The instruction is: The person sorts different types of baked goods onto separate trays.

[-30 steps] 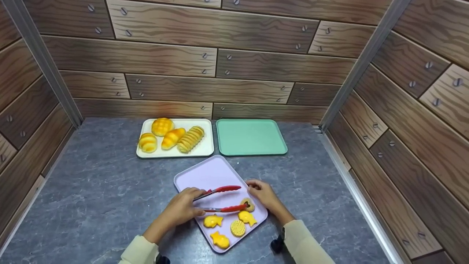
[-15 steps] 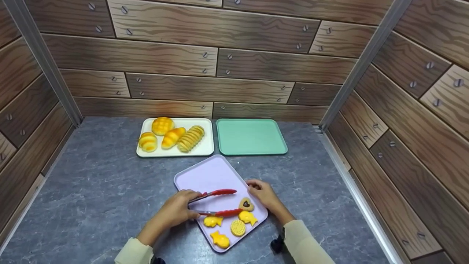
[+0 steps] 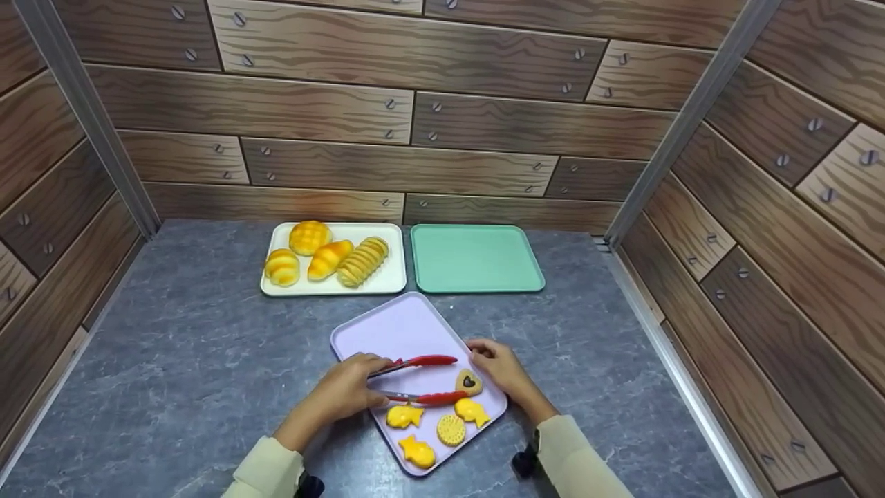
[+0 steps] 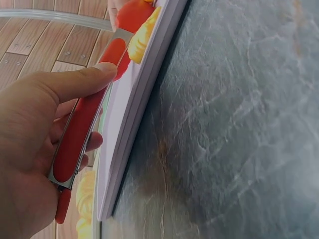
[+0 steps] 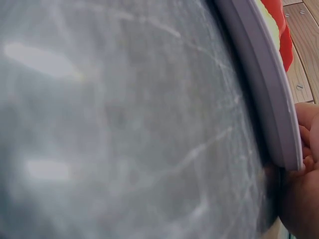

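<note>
My left hand (image 3: 346, 387) holds a pair of tongs (image 3: 439, 398) with red ends, their arms spread apart over the lilac tray (image 3: 390, 332). In the left wrist view my thumb lies along the red handle (image 4: 79, 134). The lower tip is beside a heart-shaped cookie (image 3: 469, 382) with a dark centre; whether they touch I cannot tell. Nearby on the tray are a round yellow biscuit (image 3: 451, 430) and three yellow fish-shaped pieces (image 3: 471, 412). My right hand (image 3: 501, 373) grips the tray's right edge; in the right wrist view the fingers are at its rim (image 5: 279, 94).
Behind the lilac tray stands a white tray (image 3: 387, 277) bearing several bread pieces (image 3: 363, 261). To its right is a green tray (image 3: 477, 259). Wood-patterned walls (image 3: 484, 166) enclose the grey marbled tabletop (image 3: 207, 360) at the back and both sides.
The tongs dipped left and toward me, then came back right and slightly away. Their lower tip no longer covers the heart-shaped cookie. My right hand has stayed at the tray's edge.
</note>
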The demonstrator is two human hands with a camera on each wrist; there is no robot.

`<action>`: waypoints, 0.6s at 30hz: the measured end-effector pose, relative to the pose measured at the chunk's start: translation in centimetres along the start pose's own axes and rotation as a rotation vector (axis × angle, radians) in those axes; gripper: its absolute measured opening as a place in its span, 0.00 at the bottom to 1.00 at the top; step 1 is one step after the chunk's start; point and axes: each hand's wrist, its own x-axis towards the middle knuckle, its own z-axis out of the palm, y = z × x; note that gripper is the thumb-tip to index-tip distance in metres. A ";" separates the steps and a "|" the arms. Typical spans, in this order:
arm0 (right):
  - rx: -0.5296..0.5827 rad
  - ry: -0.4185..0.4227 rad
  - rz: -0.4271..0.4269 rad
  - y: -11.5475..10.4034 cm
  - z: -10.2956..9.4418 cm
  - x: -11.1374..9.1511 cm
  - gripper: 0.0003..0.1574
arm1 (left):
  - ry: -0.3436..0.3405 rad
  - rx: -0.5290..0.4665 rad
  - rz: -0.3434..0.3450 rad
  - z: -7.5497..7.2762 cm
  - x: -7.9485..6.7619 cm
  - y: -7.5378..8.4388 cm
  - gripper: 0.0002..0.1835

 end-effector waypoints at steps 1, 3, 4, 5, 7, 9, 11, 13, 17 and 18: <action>0.000 -0.001 -0.003 0.0 0.0 0.0 0.17 | -0.006 -0.005 -0.001 0.0 0.2 0.0 0.30; 0.017 -0.005 0.001 0.0 0.0 0.0 0.17 | -0.014 -0.003 0.006 0.1 0.5 0.0 0.31; 0.019 -0.011 -0.003 0.0 -0.1 0.0 0.17 | -0.019 -0.003 0.003 0.2 0.6 0.0 0.31; 0.020 -0.010 -0.006 0.6 0.0 0.2 0.17 | -0.019 -0.001 0.005 0.3 0.7 0.0 0.31; 0.019 -0.015 -0.012 0.7 -0.1 0.2 0.17 | -0.019 0.002 0.008 0.4 1.0 0.1 0.31; 0.021 -0.014 -0.017 0.8 -0.1 0.3 0.17 | -0.018 -0.002 0.013 0.6 1.2 0.1 0.32; 0.020 -0.013 -0.018 0.9 -0.1 0.3 0.17 | -0.019 -0.013 0.016 0.7 1.3 0.1 0.31; 0.028 -0.013 -0.013 0.9 -0.1 0.3 0.17 | -0.026 -0.024 0.014 0.9 1.5 0.2 0.30; 0.028 -0.014 -0.004 0.8 -0.1 0.3 0.17 | -0.033 -0.037 0.004 1.1 1.7 0.1 0.29; 0.023 -0.014 -0.002 0.8 -0.1 0.3 0.17 | -0.032 -0.039 0.005 1.1 1.7 0.1 0.29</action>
